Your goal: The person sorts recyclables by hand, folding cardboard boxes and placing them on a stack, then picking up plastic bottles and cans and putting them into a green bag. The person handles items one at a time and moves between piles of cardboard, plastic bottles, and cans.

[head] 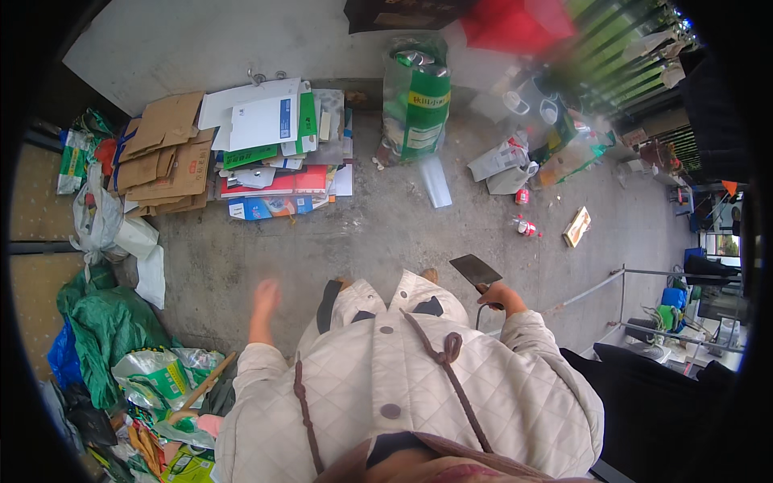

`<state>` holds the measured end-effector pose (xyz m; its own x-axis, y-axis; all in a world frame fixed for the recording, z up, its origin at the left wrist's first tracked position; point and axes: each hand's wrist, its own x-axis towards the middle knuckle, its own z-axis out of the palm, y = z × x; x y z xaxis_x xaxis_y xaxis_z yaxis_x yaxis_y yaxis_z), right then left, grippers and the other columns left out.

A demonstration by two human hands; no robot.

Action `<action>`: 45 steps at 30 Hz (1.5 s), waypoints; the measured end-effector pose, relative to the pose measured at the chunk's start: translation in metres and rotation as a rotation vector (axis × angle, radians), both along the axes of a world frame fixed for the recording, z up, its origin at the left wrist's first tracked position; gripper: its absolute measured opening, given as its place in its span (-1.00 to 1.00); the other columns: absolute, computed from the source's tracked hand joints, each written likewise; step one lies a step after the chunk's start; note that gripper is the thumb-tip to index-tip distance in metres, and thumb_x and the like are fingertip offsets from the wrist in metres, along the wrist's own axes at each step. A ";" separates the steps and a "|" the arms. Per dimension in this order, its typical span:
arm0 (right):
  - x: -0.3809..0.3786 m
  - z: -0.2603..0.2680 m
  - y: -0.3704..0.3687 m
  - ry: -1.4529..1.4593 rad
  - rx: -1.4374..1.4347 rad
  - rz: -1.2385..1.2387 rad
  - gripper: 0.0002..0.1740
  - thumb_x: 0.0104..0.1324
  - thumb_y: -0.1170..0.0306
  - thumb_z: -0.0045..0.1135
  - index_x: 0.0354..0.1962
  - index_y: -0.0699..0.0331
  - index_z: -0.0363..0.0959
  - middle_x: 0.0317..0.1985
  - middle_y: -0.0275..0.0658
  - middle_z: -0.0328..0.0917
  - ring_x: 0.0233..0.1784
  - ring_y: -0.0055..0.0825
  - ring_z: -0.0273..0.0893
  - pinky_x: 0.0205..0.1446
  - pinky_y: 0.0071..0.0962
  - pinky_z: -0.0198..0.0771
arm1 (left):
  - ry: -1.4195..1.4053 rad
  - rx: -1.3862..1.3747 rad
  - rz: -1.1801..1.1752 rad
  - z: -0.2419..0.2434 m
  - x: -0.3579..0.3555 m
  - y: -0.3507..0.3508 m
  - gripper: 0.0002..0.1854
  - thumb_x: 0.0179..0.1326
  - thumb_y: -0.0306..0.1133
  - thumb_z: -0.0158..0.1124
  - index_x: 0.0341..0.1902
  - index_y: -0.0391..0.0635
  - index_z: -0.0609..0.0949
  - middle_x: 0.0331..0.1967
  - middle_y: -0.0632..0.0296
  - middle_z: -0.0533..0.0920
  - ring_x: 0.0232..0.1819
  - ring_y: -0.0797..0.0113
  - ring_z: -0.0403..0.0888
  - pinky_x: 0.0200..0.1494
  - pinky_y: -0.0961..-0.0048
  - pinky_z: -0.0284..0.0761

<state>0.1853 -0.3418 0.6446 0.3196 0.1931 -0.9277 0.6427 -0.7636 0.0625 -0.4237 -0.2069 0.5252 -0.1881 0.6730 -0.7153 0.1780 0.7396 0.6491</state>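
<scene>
A kitchen cleaver (476, 269) with a dark, broad blade is gripped by its handle in my right hand (506, 296), out to the right of my body. A thin dark loop hangs below that hand. My left hand (266, 296) hangs over the concrete floor on the other side, blurred, with no object visible in it; how its fingers are set is unclear. Before me stand a pile of flattened brown cardboard (172, 166) and a stack of flattened printed boxes (272, 148). A clear and green plastic sack (416, 102) filled with scrap stands beside them.
On the right floor are plastic bottles (526, 227), white plastic jugs (501, 158), a small open box (577, 227) and a metal rail (624, 296). Green tarpaulin (118, 326) and loose bags lie at left, near a wooden stick (208, 381). A translucent sheet (436, 181) lies ahead.
</scene>
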 end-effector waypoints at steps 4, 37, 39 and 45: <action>0.031 -0.005 -0.051 -0.017 -0.075 -0.099 -0.68 -0.08 0.23 0.32 -0.65 0.34 0.49 -0.70 -0.23 0.47 -0.68 -0.46 0.41 -0.60 -0.39 0.25 | 0.026 -0.008 -0.206 -0.003 0.055 0.038 -0.73 0.13 -0.26 0.15 -0.17 -0.18 0.53 -0.50 0.25 0.56 -0.53 0.44 0.51 -0.51 0.49 0.46; 0.210 -0.072 -0.224 0.094 0.017 -0.787 -0.71 -0.05 0.39 0.33 -0.45 0.46 0.48 -0.56 -0.18 0.48 -0.66 -0.43 0.41 -0.63 -0.42 0.30 | 0.133 -0.160 -0.986 0.018 0.456 0.075 -0.71 0.07 -0.29 0.27 -0.13 -0.10 0.53 -0.34 0.27 0.57 -0.42 0.49 0.55 -0.44 0.53 0.49; 0.221 -0.074 -0.201 0.117 0.027 -0.762 -0.71 -0.05 0.39 0.33 -0.45 0.45 0.48 -0.57 -0.19 0.48 -0.67 -0.44 0.42 -0.63 -0.42 0.30 | 0.163 -0.190 -0.970 0.006 0.460 0.084 -0.70 0.07 -0.29 0.27 -0.13 -0.11 0.53 -0.33 0.25 0.58 -0.41 0.46 0.55 -0.42 0.51 0.50; 0.268 -0.092 -0.118 0.170 0.039 -0.639 -0.67 -0.06 0.32 0.32 -0.44 0.43 0.48 -0.61 -0.19 0.48 -0.69 -0.47 0.41 -0.61 -0.43 0.32 | 0.189 -0.229 -1.032 -0.005 0.503 0.107 -0.69 0.08 -0.26 0.26 -0.13 -0.12 0.53 -0.37 0.25 0.59 -0.40 0.45 0.56 -0.38 0.50 0.48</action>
